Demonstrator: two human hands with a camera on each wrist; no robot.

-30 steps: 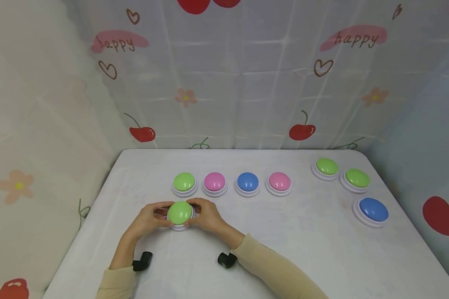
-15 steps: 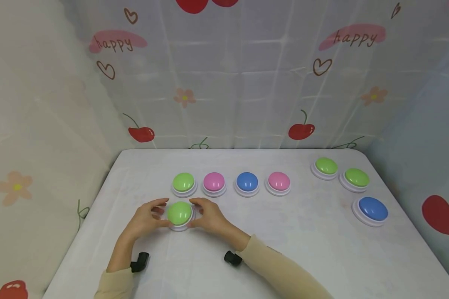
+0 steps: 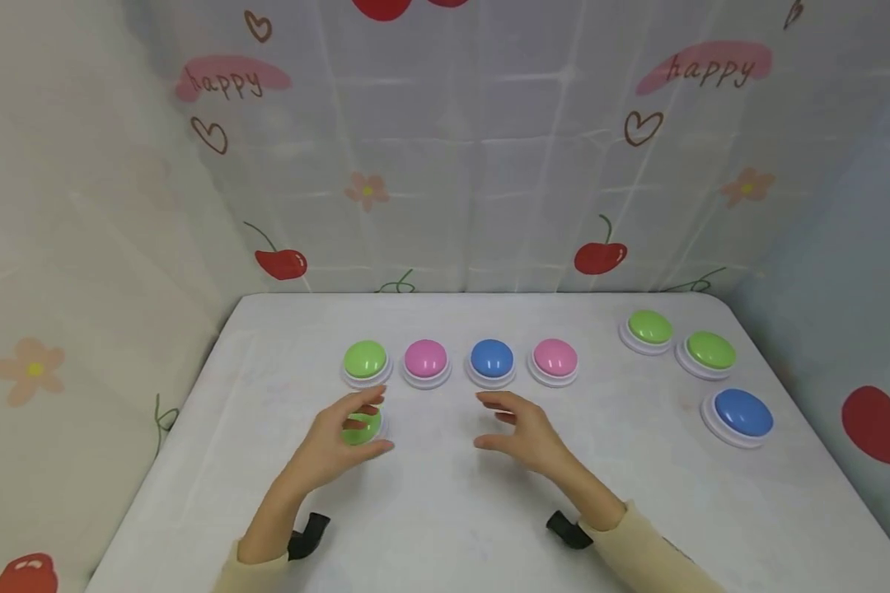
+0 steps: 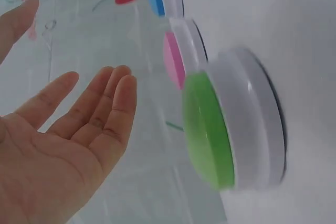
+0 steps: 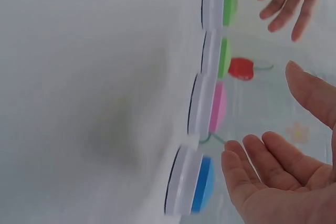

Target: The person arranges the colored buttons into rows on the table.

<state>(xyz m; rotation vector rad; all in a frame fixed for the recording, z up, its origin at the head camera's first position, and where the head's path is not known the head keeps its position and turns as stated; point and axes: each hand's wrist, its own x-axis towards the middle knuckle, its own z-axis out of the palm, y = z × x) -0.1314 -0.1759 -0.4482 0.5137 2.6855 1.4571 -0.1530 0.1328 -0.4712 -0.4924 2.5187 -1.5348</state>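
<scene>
Left hand and right hand hover empty, fingers parted; five buttons look placed, three others seemingly left near the desk's right edge.

Beyond the white surface, I face a pale backdrop printed with red cherries, brown heart outlines, orange flowers and two pink patches, each reading "happy".

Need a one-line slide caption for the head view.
Left hand partly hides a green button; empty right hand hovers above the white table, four buttons lined up beyond.
</scene>
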